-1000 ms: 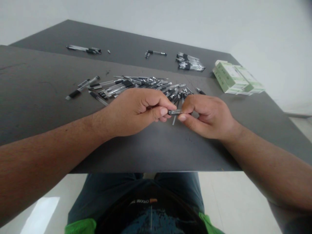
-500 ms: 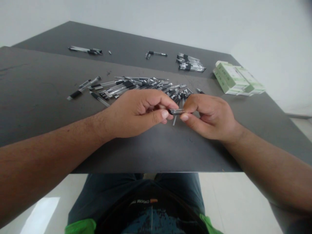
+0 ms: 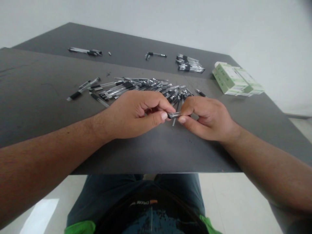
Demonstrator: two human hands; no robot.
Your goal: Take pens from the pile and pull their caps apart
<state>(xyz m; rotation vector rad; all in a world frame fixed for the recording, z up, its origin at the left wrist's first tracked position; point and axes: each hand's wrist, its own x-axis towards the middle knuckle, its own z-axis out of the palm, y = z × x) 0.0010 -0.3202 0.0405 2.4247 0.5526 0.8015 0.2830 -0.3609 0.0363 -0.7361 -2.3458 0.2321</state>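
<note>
Head view: left hand point(image 3: 138, 114) closed to a narrow pinch, thumb and forefinger on the dark end of a short clear-and-black pen piece point(image 3: 174, 115). Right hand point(image 3: 207, 117) likewise narrow, thumb and bent forefinger on the clear end of the same piece. Piece lies roughly level between the two hands, above the near part of the grey table point(image 3: 151, 157). Whether it runs on inside the right grip: cannot tell, fingers cover it.

Just below the piece, the pale end of a thin rod point(image 3: 174, 122) shows; its other end runs back toward the heap. Beyond the hands, a heap of pens and pen parts point(image 3: 125, 88), partly hidden by them. Left of the heap, a few pens point(image 3: 81, 90) lie apart; right of it, a single dark-gripped pen point(image 3: 201, 93).

Farther back, left to right: a small group of pens point(image 3: 84, 50), a small pale piece point(image 3: 109, 53), one pen point(image 3: 158, 55) with short pieces point(image 3: 147, 56) beside it, a bundle of pens point(image 3: 190, 67) laid side by side, and green-and-white boxes point(image 3: 230, 79).

Progress, judged: handling of the held piece appears unfinished, both hands being on it. The bundle looks sorted, possibly done; the larger, unsorted heap looks like what is left. Exact count unreadable.
</note>
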